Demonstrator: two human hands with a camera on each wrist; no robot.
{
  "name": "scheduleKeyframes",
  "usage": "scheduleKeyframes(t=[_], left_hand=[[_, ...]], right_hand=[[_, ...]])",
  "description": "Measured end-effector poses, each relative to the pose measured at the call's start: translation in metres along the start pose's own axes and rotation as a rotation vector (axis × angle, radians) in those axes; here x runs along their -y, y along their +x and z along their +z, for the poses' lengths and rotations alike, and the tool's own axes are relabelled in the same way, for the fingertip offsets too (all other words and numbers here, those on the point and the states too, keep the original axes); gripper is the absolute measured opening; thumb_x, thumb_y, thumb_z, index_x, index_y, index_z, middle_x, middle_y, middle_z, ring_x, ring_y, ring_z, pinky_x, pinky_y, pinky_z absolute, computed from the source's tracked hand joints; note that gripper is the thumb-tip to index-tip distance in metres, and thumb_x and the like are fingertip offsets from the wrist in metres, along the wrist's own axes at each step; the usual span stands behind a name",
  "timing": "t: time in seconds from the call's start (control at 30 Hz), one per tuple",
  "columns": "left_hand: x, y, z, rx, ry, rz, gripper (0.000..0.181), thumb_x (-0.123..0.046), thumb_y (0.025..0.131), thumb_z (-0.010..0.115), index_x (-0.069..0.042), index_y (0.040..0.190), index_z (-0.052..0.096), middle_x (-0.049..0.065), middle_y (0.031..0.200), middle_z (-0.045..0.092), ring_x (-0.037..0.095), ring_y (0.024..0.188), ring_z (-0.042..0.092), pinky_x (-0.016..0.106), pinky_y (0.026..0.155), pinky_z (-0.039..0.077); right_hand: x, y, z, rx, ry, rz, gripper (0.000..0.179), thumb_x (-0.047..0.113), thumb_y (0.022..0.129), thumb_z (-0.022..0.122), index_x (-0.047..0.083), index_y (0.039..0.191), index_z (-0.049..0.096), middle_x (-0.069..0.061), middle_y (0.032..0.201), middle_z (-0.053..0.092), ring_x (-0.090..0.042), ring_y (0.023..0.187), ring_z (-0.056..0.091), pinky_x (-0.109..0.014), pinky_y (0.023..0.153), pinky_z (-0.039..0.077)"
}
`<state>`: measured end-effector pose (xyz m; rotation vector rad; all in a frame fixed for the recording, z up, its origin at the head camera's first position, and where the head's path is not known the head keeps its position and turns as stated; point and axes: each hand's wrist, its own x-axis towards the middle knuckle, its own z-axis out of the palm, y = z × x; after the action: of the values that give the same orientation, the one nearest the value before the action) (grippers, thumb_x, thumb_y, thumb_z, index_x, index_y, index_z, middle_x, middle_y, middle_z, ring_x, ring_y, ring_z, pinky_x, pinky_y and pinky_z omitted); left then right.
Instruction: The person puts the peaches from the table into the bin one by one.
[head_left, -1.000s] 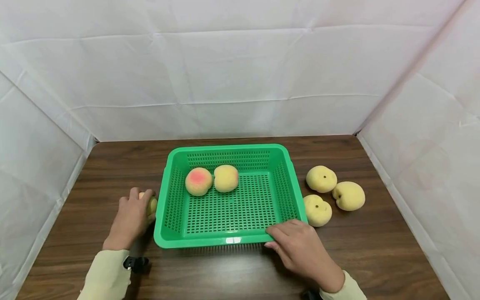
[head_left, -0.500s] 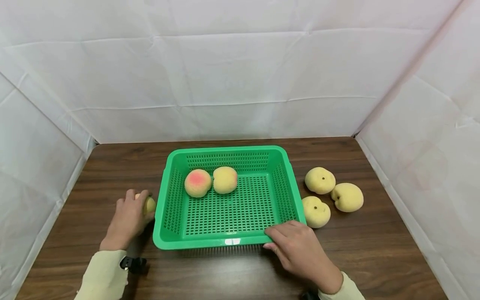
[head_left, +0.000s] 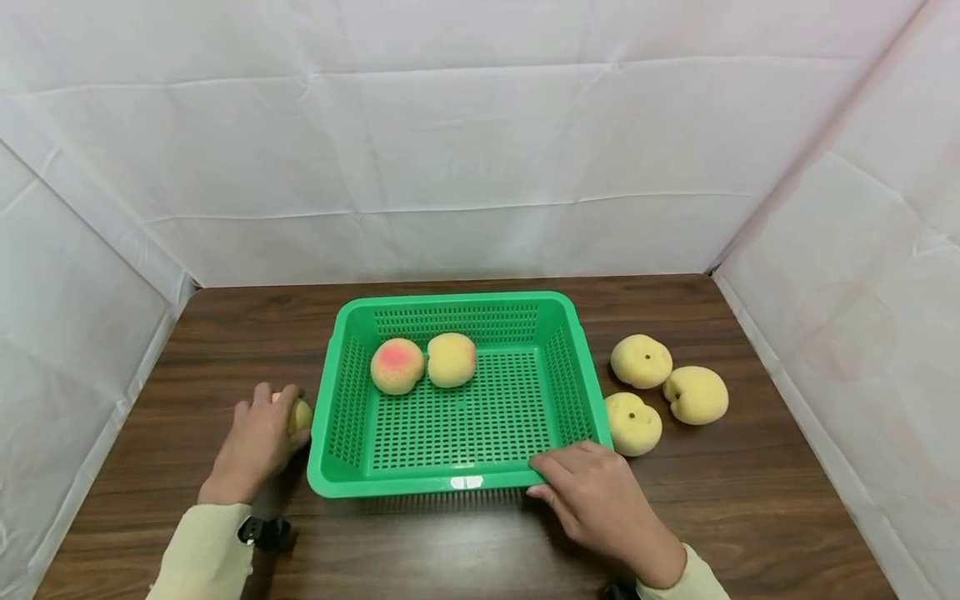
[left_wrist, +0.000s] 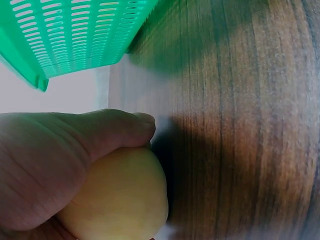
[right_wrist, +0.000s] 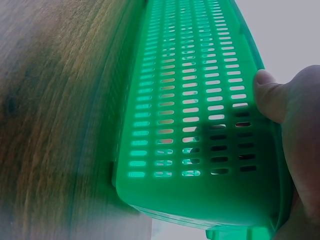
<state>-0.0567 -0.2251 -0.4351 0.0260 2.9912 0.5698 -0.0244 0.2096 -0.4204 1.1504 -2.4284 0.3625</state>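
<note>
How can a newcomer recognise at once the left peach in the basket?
On the brown table stands a green basket. Toward its far left corner lies the peach, left of another peach. It shows a large red patch on top; its neighbour looks mostly yellow.

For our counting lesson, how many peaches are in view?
6 peaches: two inside the green basket, one partly hidden by the left hand, three on the table, right of the basket.

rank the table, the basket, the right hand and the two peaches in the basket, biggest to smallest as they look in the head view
1. Table
2. Basket
3. Right hand
4. Red-topped peach and yellower peach: too alike to rank
</note>
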Motion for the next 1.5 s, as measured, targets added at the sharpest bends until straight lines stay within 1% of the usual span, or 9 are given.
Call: scheduleKeyframes(t=[0.27,0.47,0.53,0.63,0.83,0.93,1.03,1.27,1.5], left_hand=[[0.000,-0.004,-0.004,-0.025,0.031,0.034,0.047,-0.013,0.091,0.080,0.003,0.128,0.056,0.030,0.109,0.050,0.041,0.081,0.048,0.050,0.065,0.049],[-0.002,-0.006,-0.011,-0.078,0.089,0.093,0.049,-0.015,0.088,0.084,0.005,0.124,0.057,0.029,0.105,0.051,0.039,0.079,0.050,0.053,0.070,0.048],[-0.002,-0.006,-0.014,-0.094,0.107,0.109,0.050,-0.015,0.086,0.085,0.005,0.123,0.058,0.030,0.104,0.052,0.039,0.079,0.051,0.054,0.072,0.048],[-0.003,-0.007,-0.019,-0.095,0.121,0.117,0.052,-0.015,0.086,0.086,0.006,0.124,0.058,0.031,0.104,0.051,0.039,0.078,0.051,0.055,0.071,0.048],[-0.004,-0.006,-0.029,-0.066,0.097,0.094,0.052,-0.015,0.088,0.084,0.005,0.126,0.056,0.032,0.106,0.049,0.042,0.079,0.048,0.054,0.068,0.049],[-0.003,-0.006,-0.033,-0.070,0.099,0.098,0.052,-0.015,0.087,0.084,0.005,0.126,0.056,0.031,0.106,0.049,0.042,0.078,0.048,0.054,0.067,0.049],[-0.003,-0.006,-0.036,-0.089,0.106,0.121,0.052,-0.015,0.086,0.085,0.005,0.125,0.057,0.030,0.103,0.049,0.042,0.076,0.048,0.055,0.068,0.048],[-0.004,-0.011,-0.044,-0.134,0.114,0.162,0.053,-0.013,0.084,0.087,0.005,0.125,0.058,0.028,0.102,0.050,0.041,0.077,0.050,0.057,0.071,0.049],[-0.003,-0.015,-0.050,-0.206,0.156,0.212,0.054,-0.011,0.078,0.091,0.005,0.120,0.061,0.027,0.098,0.053,0.038,0.080,0.055,0.058,0.078,0.044]], right_hand=[[0.001,0.001,0.001,-0.010,0.001,-0.007,0.034,0.043,0.107,0.053,0.015,0.102,0.072,0.007,0.090,0.075,-0.011,0.082,0.074,-0.036,0.075,0.059],[0.000,0.002,0.000,-0.018,-0.011,-0.005,0.043,0.046,0.110,0.044,0.015,0.102,0.072,0.006,0.089,0.075,-0.011,0.082,0.074,-0.036,0.075,0.059],[0.000,0.001,0.000,-0.017,-0.013,-0.005,0.042,0.046,0.110,0.045,0.015,0.102,0.072,0.006,0.089,0.075,-0.011,0.082,0.074,-0.036,0.075,0.059],[0.000,0.001,0.000,-0.013,-0.012,-0.007,0.039,0.045,0.109,0.048,0.015,0.102,0.072,0.006,0.089,0.075,-0.011,0.083,0.074,-0.036,0.075,0.059],[0.001,0.001,-0.001,-0.006,-0.012,-0.005,0.038,0.045,0.109,0.049,0.015,0.102,0.072,0.006,0.090,0.075,-0.012,0.082,0.074,-0.036,0.075,0.059],[0.000,0.002,-0.001,-0.002,-0.011,-0.005,0.036,0.044,0.108,0.052,0.015,0.102,0.072,0.006,0.090,0.075,-0.012,0.083,0.074,-0.036,0.075,0.059],[0.000,0.002,-0.001,0.000,-0.011,-0.006,0.035,0.044,0.107,0.053,0.015,0.102,0.072,0.006,0.090,0.075,-0.012,0.083,0.074,-0.036,0.075,0.059],[0.000,0.002,-0.001,-0.006,-0.017,-0.006,0.041,0.045,0.109,0.046,0.015,0.102,0.072,0.006,0.090,0.076,-0.012,0.083,0.074,-0.037,0.075,0.059],[0.000,0.001,-0.001,-0.011,-0.018,-0.012,0.036,0.044,0.108,0.052,0.015,0.102,0.072,0.006,0.090,0.076,-0.012,0.083,0.074,-0.037,0.075,0.059]])
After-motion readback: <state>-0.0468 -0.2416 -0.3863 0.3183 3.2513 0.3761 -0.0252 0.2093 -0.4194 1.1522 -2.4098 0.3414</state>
